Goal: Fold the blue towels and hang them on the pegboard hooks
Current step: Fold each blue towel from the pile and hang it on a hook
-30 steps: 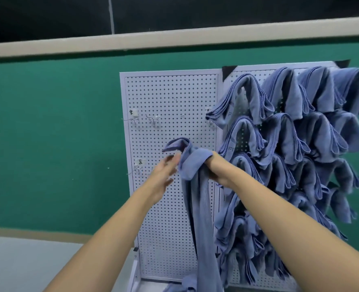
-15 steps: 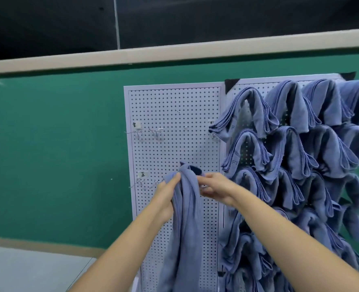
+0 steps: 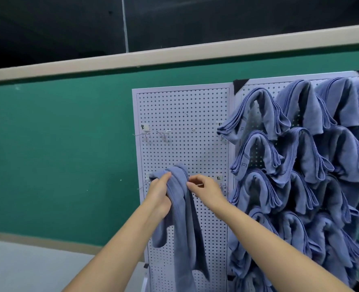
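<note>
A long blue towel (image 3: 184, 224) hangs doubled over in front of the left white pegboard (image 3: 182, 114), its fold at the height of the second row of hooks. My left hand (image 3: 158, 194) grips the towel's left side just under the fold. My right hand (image 3: 206, 189) pinches the fold's right edge beside a thin metal hook (image 3: 198, 185). The hook under the fold is hidden by the cloth. The right pegboard (image 3: 279, 85) carries several folded blue towels (image 3: 300, 161) draped over hooks.
Two bare hooks (image 3: 163, 133) with small white labels sit in the left board's upper row. A green wall (image 3: 58, 154) with a beige rail runs behind the boards. A grey surface (image 3: 27, 268) lies at the lower left.
The towel's fold has come down and shifted left against the left board's second hook row. My left hand has closed on the towel; my right hand now pinches the fold's edge.
</note>
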Motion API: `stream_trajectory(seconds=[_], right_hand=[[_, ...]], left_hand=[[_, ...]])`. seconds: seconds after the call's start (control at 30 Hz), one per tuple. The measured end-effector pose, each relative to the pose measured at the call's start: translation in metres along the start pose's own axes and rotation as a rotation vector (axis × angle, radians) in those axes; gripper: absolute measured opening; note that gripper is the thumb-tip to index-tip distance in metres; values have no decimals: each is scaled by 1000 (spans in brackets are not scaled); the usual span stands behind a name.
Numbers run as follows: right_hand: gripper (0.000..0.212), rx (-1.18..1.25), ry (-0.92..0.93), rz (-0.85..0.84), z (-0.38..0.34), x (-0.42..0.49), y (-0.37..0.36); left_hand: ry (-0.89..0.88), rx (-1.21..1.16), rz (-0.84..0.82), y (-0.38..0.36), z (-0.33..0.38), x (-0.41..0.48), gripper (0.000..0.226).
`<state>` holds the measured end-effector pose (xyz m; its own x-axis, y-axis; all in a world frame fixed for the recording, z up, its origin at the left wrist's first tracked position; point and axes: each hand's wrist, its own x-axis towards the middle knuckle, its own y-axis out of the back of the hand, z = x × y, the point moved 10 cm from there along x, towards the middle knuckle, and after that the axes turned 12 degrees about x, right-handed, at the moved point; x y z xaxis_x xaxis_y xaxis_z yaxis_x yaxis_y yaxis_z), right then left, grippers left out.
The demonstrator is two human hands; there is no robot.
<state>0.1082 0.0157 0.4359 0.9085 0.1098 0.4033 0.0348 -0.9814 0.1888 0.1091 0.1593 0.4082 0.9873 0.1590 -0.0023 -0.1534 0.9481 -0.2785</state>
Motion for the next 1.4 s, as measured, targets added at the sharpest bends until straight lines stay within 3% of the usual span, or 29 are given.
stream_trajectory(seconds=[0.2, 0.33, 0.47, 0.6, 0.67, 0.8, 0.93, 1.03, 1.4], right_hand=[[13, 242, -172, -184, 12, -2, -19], [18, 440, -275, -202, 16, -6, -17], [20, 621, -326, -170, 15, -7, -9], [20, 701, -325, -132, 13, -8, 1], [19, 702, -322, -98, 14, -9, 9], [19, 702, -327, -56, 18, -11, 29], [19, 725, -380, 37, 32, -13, 59], [14, 697, -446, 136, 47, -14, 84], [17, 554, -470, 280, 72, -10, 120]], left_hand=[[40, 126, -98, 17, -2, -3, 13], [25, 464, -142, 29, -2, -4, 25], [22, 826, -11, 57, -4, -4, 11], [-31, 1174, 117, 85, 2, -1, 24], [-44, 1237, 208, 97, 5, -2, 17], [16, 1084, 249, 110, -1, -2, 13], [255, 644, 70, 99, -16, -5, 11], [323, 449, 9, 92, -12, -5, 17], [243, 386, 74, 98, 7, 11, 26]])
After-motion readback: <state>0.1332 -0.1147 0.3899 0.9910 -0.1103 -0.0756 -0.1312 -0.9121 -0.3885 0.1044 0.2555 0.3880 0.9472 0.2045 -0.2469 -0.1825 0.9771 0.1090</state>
